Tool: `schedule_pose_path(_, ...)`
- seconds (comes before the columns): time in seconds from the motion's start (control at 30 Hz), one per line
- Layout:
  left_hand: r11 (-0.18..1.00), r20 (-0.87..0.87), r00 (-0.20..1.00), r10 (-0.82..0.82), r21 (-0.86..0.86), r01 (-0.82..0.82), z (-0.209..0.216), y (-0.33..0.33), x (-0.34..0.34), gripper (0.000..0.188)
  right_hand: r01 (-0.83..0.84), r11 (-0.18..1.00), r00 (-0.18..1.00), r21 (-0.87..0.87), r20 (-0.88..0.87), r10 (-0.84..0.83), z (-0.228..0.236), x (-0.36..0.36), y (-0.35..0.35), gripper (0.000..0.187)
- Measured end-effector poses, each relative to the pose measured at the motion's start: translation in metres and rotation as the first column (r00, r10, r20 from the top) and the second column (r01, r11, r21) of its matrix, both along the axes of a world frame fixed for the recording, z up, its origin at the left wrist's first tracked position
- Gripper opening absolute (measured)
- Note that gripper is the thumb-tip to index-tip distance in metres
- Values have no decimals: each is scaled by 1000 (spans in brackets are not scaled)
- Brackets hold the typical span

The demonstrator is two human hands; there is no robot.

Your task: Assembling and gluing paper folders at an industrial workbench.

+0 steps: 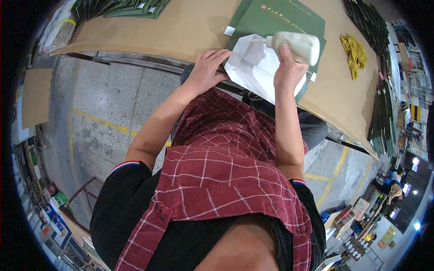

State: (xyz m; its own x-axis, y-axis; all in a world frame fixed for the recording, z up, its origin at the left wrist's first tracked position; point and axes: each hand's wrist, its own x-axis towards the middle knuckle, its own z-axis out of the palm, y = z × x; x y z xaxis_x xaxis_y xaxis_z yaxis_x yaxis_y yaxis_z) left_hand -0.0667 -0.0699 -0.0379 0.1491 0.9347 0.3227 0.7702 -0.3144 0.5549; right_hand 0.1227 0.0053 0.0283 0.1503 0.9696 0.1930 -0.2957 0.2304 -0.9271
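Observation:
A green paper bag (294, 20) lies on the brown tabletop before me. Its near end is spread into white folded flaps (253, 61). Above these flaps my right hand (289, 67) grips a whitish plastic bottle (298, 45), tilted on its side with the narrow end pointing left. The bottle hides part of the bag, and its tip is blurred against the white paper. My left hand (209, 70) is at the left corner of the flaps, fingers apart, with the fingertips touching the paper's edge. It holds nothing that I can see.
A crumpled mustard-yellow cloth (354, 55) lies right of the bag on the table (190, 29). Green folded bags are stacked along the right edge (382, 113) and at the far left (135, 10). Beside the table's left end stands a plastic-wrapped bundle (63, 34).

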Motion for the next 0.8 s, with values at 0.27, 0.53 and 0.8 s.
schedule_pose_path(0.27,997,133,991,-17,-76,27,6,3,-5,71,-149,977,925,-150,-371,84,10,15,-21,48)
schedule_pose_path(0.53,994,164,986,-9,-107,27,5,4,-3,68,-53,995,995,-81,-91,46,-8,0,12,45)
schedule_pose_path(0.8,995,157,988,-3,-100,19,10,1,-3,68,-11,1000,948,-20,317,17,2,-6,4,39)
